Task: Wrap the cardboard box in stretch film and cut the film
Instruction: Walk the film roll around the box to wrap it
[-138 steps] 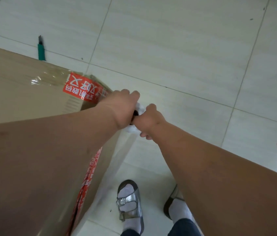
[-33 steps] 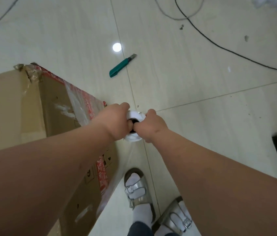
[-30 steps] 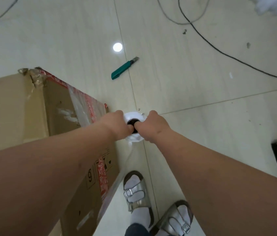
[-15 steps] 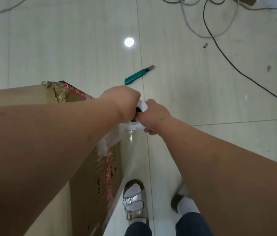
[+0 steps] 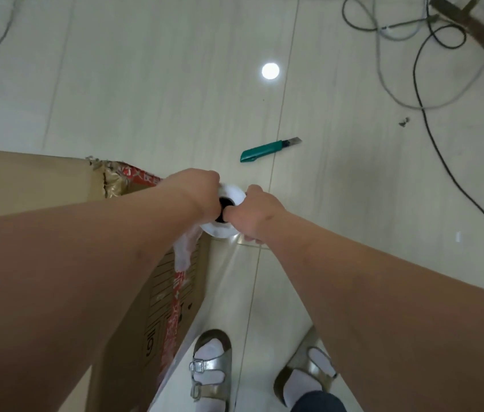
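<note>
Looking down from the head camera, both bare arms reach forward and meet over the white roll of stretch film (image 5: pixel 226 230), held upright with its dark core opening facing up. The left hand (image 5: pixel 202 194) curls round the roll's left side and the right hand (image 5: pixel 249 215) curls round its right side, knuckles nearly touching above the core. A clear sheet of film (image 5: pixel 229 275) runs down from the roll toward the floor beside the cardboard box (image 5: pixel 26 179), which stands just left of the roll; its torn near corner shows red printed tape (image 5: pixel 175 316) and a bunched white strip of film clings to its edge. A green utility knife (image 5: pixel 267 148) lies on the tiled floor (image 5: pixel 145 84) beyond the hands, apart from them. Cables (image 5: pixel 419 84) trail at upper right. Two feet in silver sandals (image 5: pixel 209 370) and white socks stand below.
</note>
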`<state>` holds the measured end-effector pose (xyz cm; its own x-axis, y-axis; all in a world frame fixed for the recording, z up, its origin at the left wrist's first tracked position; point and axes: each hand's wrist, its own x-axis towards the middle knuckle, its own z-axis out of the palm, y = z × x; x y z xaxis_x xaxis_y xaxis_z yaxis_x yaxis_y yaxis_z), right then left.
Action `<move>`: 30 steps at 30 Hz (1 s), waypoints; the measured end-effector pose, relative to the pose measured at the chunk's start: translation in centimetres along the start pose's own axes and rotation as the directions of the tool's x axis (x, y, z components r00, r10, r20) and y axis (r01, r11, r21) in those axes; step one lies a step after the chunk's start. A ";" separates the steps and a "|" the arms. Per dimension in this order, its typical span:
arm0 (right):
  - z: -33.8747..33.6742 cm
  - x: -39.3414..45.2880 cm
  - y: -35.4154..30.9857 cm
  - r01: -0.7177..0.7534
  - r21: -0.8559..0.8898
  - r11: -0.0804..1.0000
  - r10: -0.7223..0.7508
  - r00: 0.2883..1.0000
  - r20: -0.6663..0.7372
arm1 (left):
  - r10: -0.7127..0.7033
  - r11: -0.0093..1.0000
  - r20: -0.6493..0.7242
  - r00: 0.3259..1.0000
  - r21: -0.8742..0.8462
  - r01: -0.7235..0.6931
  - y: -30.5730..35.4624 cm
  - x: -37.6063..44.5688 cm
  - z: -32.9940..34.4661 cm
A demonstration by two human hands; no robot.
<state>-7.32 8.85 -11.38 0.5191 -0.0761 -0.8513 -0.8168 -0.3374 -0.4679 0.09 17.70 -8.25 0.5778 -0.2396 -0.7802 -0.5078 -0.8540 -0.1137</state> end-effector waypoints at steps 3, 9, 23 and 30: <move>-0.4 0.0 -0.1 -0.017 -0.078 0.997 0.019 1.000 0.018 | 0.001 1.000 0.003 1.000 0.013 -0.001 0.6 0.1 0.2; -0.5 1.5 -1.8 0.116 -0.275 0.954 -0.123 0.992 -0.008 | 0.011 0.995 0.085 0.996 0.098 -0.019 0.3 0.6 -1.1; -1.3 2.8 -6.7 -0.134 0.174 0.976 0.143 0.989 -0.040 | 0.262 0.935 0.015 0.965 0.243 -0.257 -1.9 2.7 -7.7; -0.2 4.1 -10.3 -0.116 -0.041 0.992 0.115 0.993 -0.018 | 0.229 0.937 0.059 0.972 0.256 -0.237 -5.1 4.6 -8.2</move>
<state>3.25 11.84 -9.98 0.4259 -0.1313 -0.8952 -0.8606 -0.3640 -0.3561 10.60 17.18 -6.22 0.4074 -0.4017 -0.8202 -0.7764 -0.6252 -0.0794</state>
